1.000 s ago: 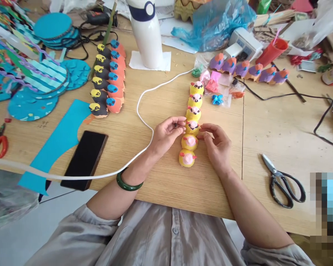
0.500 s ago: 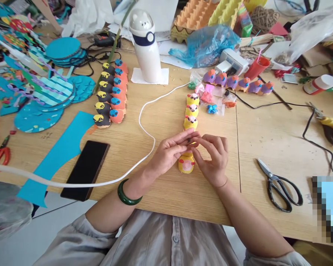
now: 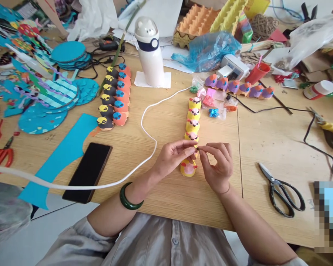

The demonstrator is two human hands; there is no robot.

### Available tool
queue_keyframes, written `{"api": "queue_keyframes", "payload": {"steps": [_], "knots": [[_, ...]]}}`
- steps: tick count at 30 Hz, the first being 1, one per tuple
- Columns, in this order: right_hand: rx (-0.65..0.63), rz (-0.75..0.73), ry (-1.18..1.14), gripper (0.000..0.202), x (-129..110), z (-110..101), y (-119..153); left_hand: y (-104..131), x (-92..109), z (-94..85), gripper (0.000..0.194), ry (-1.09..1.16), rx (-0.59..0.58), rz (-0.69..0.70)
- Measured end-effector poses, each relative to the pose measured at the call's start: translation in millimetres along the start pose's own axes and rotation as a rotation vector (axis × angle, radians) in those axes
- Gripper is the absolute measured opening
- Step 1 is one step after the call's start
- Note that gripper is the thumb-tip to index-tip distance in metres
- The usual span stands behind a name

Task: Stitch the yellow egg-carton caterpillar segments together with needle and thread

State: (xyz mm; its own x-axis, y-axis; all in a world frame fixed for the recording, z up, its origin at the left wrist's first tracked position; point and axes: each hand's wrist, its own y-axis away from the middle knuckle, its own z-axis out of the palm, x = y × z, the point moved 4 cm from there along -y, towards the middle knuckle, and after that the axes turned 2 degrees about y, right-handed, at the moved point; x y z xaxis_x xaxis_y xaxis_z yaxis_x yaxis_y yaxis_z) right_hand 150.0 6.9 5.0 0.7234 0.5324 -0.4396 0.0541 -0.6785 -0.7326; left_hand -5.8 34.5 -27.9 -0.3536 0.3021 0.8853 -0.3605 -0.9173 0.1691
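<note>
Over a row of yellow painted egg-carton cups (image 3: 193,114), my left hand (image 3: 173,157) and my right hand (image 3: 218,160) meet at their fingertips. A tiny black piece, which looks like modelling clay (image 3: 197,149), is pinched between my right thumb and index finger. The thumb and fingers of my left hand close on its other side. Several far cups carry pink tops with black and red details. The nearest cup (image 3: 188,169) has a pink patch and red sides, with no black on it. My fingers hide the cup just beyond it.
Left stand black and orange cup rows (image 3: 118,98), a phone (image 3: 87,171) and a white cable (image 3: 148,159). Purple cups (image 3: 238,88) and small clay bags (image 3: 211,99) lie farther back. Black-handled scissors (image 3: 281,190) rest right; a white bottle (image 3: 150,55) stands behind.
My right fingers have drawn back slightly from my left palm, and the black piece now shows at the fingertips. My left hand has turned and closed more. Another pink-topped cup is uncovered.
</note>
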Motion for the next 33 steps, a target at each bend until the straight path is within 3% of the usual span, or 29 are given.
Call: {"api": "queue_keyframes", "payload": {"steps": [10,20,33], "knots": [[-0.08,0.101,-0.179,0.024,8.5,5.3,4.5,-1.6,3.4,1.3,0.039,-0.063,0.037,-0.017],[-0.122,-0.068,-0.158,0.027,8.3,4.4,0.2,-1.9,5.2,0.0,0.036,-0.119,-0.011,0.004],[-0.123,-0.108,-0.118,0.025,4.3,3.9,-0.1,-1.3,6.2,-2.6,0.039,-0.179,0.037,0.012]]}}
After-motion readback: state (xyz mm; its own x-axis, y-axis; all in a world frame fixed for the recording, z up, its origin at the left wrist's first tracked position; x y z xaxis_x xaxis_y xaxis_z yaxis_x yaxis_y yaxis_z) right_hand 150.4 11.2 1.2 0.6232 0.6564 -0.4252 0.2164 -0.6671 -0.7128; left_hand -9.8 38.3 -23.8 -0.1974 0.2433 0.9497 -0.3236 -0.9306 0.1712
